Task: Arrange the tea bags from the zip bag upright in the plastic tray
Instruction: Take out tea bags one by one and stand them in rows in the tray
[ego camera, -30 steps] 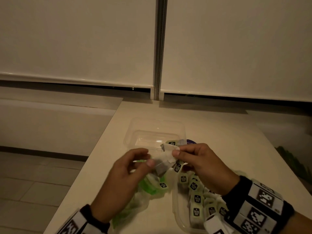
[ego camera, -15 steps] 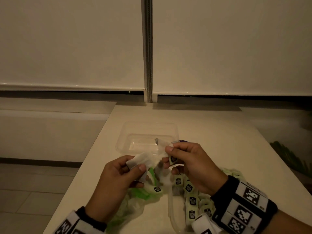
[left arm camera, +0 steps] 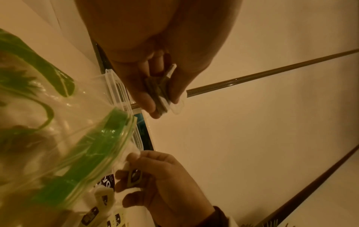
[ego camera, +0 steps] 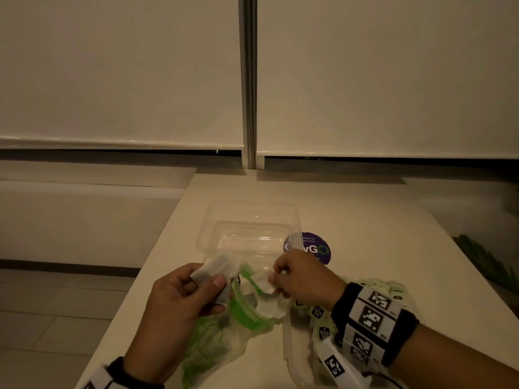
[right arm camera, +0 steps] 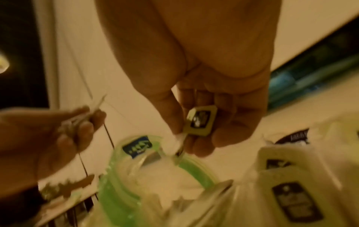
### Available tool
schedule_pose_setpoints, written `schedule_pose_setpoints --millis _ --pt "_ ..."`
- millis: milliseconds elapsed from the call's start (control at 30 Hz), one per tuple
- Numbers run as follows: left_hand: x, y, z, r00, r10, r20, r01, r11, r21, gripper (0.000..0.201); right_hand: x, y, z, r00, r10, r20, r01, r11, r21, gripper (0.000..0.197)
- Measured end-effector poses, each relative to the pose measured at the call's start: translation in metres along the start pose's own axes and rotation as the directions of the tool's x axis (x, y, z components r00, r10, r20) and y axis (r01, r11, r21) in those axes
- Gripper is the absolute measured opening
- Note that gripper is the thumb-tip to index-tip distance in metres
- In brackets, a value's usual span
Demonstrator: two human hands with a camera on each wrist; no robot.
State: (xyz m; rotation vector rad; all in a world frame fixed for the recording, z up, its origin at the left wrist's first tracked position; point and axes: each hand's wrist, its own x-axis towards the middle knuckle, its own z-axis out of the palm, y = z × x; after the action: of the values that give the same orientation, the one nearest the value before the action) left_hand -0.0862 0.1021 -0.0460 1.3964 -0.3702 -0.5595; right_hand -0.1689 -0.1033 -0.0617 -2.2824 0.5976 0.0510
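My left hand (ego camera: 179, 299) pinches a small stack of white tea bags (ego camera: 216, 272) between thumb and fingers, held above the near left part of the table (ego camera: 365, 220); the left wrist view shows the stack edge-on in that pinch. My right hand (ego camera: 302, 276) pinches one tea bag (ego camera: 262, 280) at the mouth of the zip bag (ego camera: 224, 329), with its small green paper tag (right arm camera: 200, 121) tucked against my curled fingers. The zip bag, clear with a green seal strip, lies crumpled near the front edge of the table, its mouth open and more white tea bags showing inside. Just beside it on the right stands the plastic tray (ego camera: 286, 349), partly hidden by my right wrist, with tagged tea bags standing in it. A clear lid (ego camera: 250, 220) lies toward the middle of the table, touching a round purple sticker (ego camera: 314, 249).
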Motion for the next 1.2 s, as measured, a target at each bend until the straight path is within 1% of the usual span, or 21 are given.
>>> schedule_pose_setpoints --millis 100,233,300,333,367,400,433,467,500,533,567,633,667,733,767,800,867,967,1033,1100,1200 --pt "-0.003 0.002 0.001 1.0 -0.006 0.008 0.005 1.0 0.018 0.008 0.007 -0.001 0.007 0.996 -0.01 0.094 0.026 0.983 -0.179 0.023" --pt "-0.007 0.003 0.009 0.999 0.026 0.021 -0.027 0.999 0.044 0.013 0.005 -0.012 0.011 0.989 -0.048 0.141 0.077 0.976 -0.205 0.022" --pt "-0.011 0.005 0.014 0.996 0.092 0.016 -0.093 0.994 0.064 0.019 -0.007 -0.019 0.006 0.993 -0.113 0.02 0.114 0.978 -0.173 0.025" --pt "-0.012 0.005 0.018 0.99 0.144 0.009 -0.144 0.985 0.091 0.022 -0.017 -0.023 0.002 0.988 -0.134 -0.075 0.127 0.987 -0.095 0.025" --pt "-0.014 0.004 0.021 0.977 0.212 0.001 -0.21 0.967 0.142 0.025 -0.029 -0.027 -0.001 0.979 -0.127 -0.162 0.137 0.989 0.051 0.023" --pt "-0.014 0.002 0.025 0.954 0.3 -0.006 -0.292 0.932 0.216 0.027 -0.042 -0.032 -0.004 0.974 -0.086 -0.211 0.142 0.953 0.268 0.021" --pt "-0.014 0.0 0.027 0.912 0.41 -0.007 -0.388 0.868 0.31 0.028 -0.055 -0.039 -0.007 0.983 -0.023 -0.184 0.113 0.858 0.502 0.024" --pt "-0.013 -0.001 0.029 0.85 0.526 0.016 -0.485 0.772 0.411 0.027 -0.068 -0.044 -0.009 0.995 0.026 -0.101 0.05 0.729 0.683 0.032" --pt "-0.011 -0.002 0.031 0.781 0.619 0.076 -0.567 0.654 0.5 0.025 -0.079 -0.047 -0.011 0.998 0.058 -0.025 -0.016 0.616 0.787 0.04" --pt "-0.011 -0.005 0.033 0.717 0.681 0.148 -0.626 0.536 0.566 0.028 -0.086 -0.047 -0.012 0.997 0.073 0.01 -0.05 0.556 0.829 0.042" --pt "-0.01 -0.007 0.037 0.667 0.712 0.221 -0.671 0.444 0.593 0.031 -0.091 -0.047 -0.013 0.997 0.076 0.004 -0.045 0.539 0.841 0.038" --pt "-0.01 -0.011 0.048 0.586 0.737 0.336 -0.745 0.327 0.582 0.032 -0.095 -0.041 -0.017 0.993 0.094 -0.075 0.012 0.54 0.841 0.023" --pt "-0.011 -0.011 0.053 0.555 0.743 0.374 -0.773 0.294 0.562 0.031 -0.096 -0.036 -0.02 0.987 0.104 -0.119 0.042 0.554 0.831 0.017" --pt "-0.016 -0.011 0.062 0.529 0.735 0.424 -0.812 0.295 0.503 0.03 -0.099 -0.026 -0.029 0.982 0.098 -0.162 0.07 0.607 0.792 0.012" --pt "-0.018 -0.009 0.066 0.539 0.723 0.433 -0.82 0.331 0.467 0.032 -0.101 -0.021 -0.034 0.982 0.081 -0.168 0.078 0.64 0.764 0.012" --pt "-0.022 -0.007 0.068 0.57 0.704 0.424 -0.811 0.397 0.431 0.033 -0.103 -0.016 -0.04 0.983 0.06 -0.171 0.086 0.677 0.731 0.012" --pt "-0.03 -0.001 0.073 0.672 0.643 0.367 -0.74 0.569 0.358 0.031 -0.107 -0.006 -0.052 0.987 0.004 -0.162 0.104 0.751 0.652 0.012" --pt "-0.029 0.007 0.086 0.834 0.49 0.252 -0.551 0.748 0.37 0.027 -0.112 0.005 -0.062 0.991 -0.034 -0.126 0.106 0.774 0.624 0.01" --pt "-0.023 0.007 0.094 0.922 0.298 0.248 -0.372 0.86 0.349 0.032 -0.115 0.009 -0.066 0.993 -0.023 -0.118 0.095 0.75 0.655 0.01" --pt "-0.018 0.008 0.098 0.953 0.179 0.243 -0.244 0.931 0.271 0.028 -0.118 0.011 -0.069 0.994 -0.013 -0.111 0.086 0.723 0.685 0.012" --pt "-0.019 0.014 0.097 0.96 0.166 0.226 -0.206 0.964 0.17 0.022 -0.12 0.015 -0.072 0.99 0.046 -0.133 0.068 0.672 0.737 0.015"
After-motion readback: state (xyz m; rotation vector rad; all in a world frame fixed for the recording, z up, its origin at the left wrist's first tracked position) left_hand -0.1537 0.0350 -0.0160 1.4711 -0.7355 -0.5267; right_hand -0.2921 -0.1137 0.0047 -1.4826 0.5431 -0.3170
